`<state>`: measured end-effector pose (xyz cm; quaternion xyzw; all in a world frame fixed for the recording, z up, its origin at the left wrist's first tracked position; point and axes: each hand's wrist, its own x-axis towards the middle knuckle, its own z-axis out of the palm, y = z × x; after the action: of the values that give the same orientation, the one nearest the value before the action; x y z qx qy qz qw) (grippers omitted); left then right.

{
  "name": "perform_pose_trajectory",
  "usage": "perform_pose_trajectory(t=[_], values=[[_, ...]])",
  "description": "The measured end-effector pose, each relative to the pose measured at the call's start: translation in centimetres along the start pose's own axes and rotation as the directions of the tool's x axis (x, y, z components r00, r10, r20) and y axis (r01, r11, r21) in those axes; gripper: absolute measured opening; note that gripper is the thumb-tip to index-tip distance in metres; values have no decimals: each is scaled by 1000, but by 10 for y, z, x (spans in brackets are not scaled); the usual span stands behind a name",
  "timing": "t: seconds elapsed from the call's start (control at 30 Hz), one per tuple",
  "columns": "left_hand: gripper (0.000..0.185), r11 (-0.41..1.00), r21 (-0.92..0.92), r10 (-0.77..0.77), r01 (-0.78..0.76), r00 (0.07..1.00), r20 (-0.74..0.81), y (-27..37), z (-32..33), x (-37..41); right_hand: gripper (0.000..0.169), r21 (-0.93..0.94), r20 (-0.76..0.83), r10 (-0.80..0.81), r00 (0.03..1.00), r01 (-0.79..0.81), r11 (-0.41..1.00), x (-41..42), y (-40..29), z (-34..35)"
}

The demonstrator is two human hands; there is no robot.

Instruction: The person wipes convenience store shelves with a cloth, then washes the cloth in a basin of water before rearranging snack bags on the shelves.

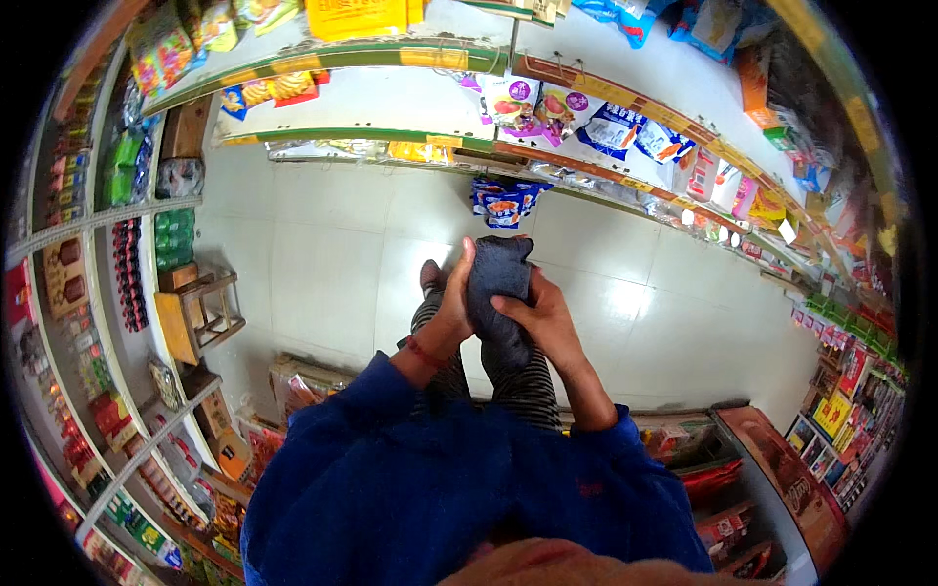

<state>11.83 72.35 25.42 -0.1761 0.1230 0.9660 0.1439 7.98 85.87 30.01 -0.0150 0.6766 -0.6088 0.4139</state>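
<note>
A folded dark grey cloth (pixel 500 282) is held in front of my body, above my striped trouser legs. My left hand (pixel 456 304) grips its left side, thumb pointing up along the edge. On the other side, my right hand (pixel 544 313) holds it with the thumb pressed across the front. Most of my fingers are hidden behind the cloth. Its lower end hangs down over one leg. Beyond it, several blue snack packets (pixel 506 201) stand together by the bottom shelf.
Shelves of packaged snacks (pixel 352 99) curve across the front. Bottles and boxes fill the rack (pixel 150 293) at left, with a wooden stool (pixel 198 316) beside it. Pale tiles (pixel 322 249) cover the floor. A brown display case (pixel 780 476) stands behind at right.
</note>
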Motion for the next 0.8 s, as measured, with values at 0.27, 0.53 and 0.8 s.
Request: perform_pose_trajectory(t=[0.27, 0.53, 0.8], values=[[63, 995, 74, -55, 63, 993, -103, 24, -119, 98, 55, -723, -222, -475, 851, 183, 666, 133, 63, -20], [54, 939, 308, 79, -153, 967, 242, 101, -206, 189, 42, -833, -206, -846, 491, 366, 415, 280, 93, -86], [47, 563, 700, 185, -440, 892, 412, 110, -243, 228, 57, -955, 270, -927, 259, 198, -223, 395, 46, -103]])
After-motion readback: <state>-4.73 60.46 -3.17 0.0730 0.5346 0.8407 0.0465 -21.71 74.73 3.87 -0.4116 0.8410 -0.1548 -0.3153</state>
